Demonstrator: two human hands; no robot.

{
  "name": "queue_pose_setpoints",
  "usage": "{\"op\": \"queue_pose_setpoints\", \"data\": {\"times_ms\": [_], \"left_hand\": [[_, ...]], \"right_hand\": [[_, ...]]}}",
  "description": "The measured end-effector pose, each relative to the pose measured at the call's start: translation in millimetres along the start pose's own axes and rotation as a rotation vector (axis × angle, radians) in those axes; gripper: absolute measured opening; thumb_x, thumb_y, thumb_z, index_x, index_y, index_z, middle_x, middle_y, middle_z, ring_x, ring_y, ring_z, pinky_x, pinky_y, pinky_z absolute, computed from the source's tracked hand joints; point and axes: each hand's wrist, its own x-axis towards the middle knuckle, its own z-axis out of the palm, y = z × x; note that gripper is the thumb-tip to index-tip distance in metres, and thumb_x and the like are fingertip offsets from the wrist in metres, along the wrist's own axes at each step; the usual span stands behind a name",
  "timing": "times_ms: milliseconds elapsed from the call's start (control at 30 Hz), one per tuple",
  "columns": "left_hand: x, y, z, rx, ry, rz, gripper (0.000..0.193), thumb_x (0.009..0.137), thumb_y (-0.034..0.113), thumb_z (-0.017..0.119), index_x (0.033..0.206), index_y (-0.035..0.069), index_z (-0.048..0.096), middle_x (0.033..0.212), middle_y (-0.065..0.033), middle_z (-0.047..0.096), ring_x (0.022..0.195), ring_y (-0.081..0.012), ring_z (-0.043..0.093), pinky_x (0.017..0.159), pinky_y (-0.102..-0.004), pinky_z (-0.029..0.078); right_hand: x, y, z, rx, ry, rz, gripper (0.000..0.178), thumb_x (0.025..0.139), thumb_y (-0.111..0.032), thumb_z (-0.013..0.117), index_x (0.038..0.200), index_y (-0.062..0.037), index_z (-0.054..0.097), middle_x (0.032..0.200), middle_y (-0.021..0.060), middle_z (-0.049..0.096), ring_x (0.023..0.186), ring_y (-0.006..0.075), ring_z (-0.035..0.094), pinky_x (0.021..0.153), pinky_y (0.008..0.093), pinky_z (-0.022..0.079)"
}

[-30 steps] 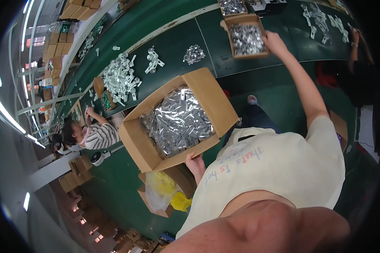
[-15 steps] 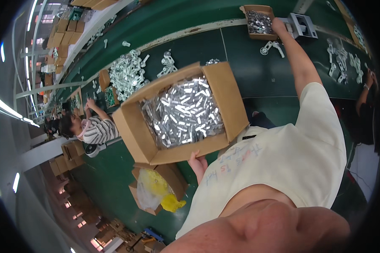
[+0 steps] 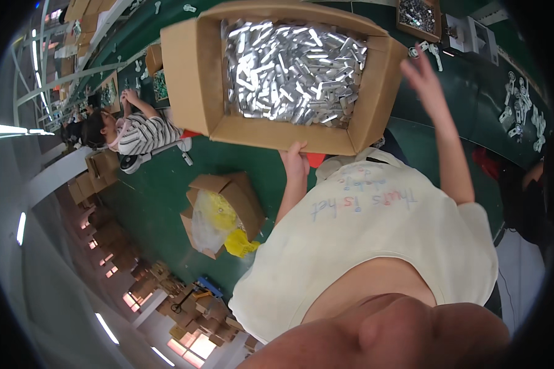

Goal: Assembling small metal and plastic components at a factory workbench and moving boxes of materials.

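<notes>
A large open cardboard box (image 3: 314, 139) full of small shiny metal pieces (image 3: 295, 74) is tilted in front of me, over the worktable's near side. My left hand (image 3: 297, 162) grips its near wall, the thumb over the cardboard and the other fingers mostly hidden beneath. Just beyond the box's right flap, my right hand (image 3: 422, 77) is in the air, empty, its fingers apart and slightly blurred. Behind that hand, a few silvery metal parts (image 3: 429, 51) lie on the table near a smaller cardboard box (image 3: 438, 31) holding similar small pieces.
A grey device (image 3: 474, 40) stands at the far right, with more metal parts (image 3: 518, 104) beyond it. On the green floor to the left is a box (image 3: 246, 194) with yellow and clear bags. A seated co-worker (image 3: 144, 132) works at the left.
My right hand has left the smaller box and come back toward the large one. The large box, with my left hand still on it, sits higher in view and covers the table's parts pile.
</notes>
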Motion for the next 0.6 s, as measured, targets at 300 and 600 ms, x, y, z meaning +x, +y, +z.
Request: {"op": "queue_pose_setpoints", "data": {"times_ms": [300,600], "left_hand": [[25.9,-40.4,38.6,0.015,-0.219,-0.085,0.05,0.066,-0.009,0.05,0.114,0.005,0.04,0.102,-0.0099,0.051,0.093,-0.0231,0.054,0.079,-0.0357,0.048],[56.9,-56.1,83.6,0.039,-0.262,-0.217,0.057,0.068,0.0,0.054,0.118,0.013,0.031,0.107,-0.0103,0.046,0.09,-0.024,0.054,0.066,-0.0376,0.053]], "right_hand": [[-43.4,24.5,4.8,0.236,-0.178,0.344,0.103,0.071,-0.018,0.062,0.137,-0.0173,-0.018,0.12,0.0145,0.043,0.1,0.0256,0.053,0.063,0.0379,0.054],[2.8,21.2,-18.9,0.228,-0.161,0.333,0.071,0.067,-0.003,0.052,0.131,-0.0128,0.024,0.107,0.0135,0.049,0.088,0.0251,0.059,0.05,0.0338,0.054]]}}
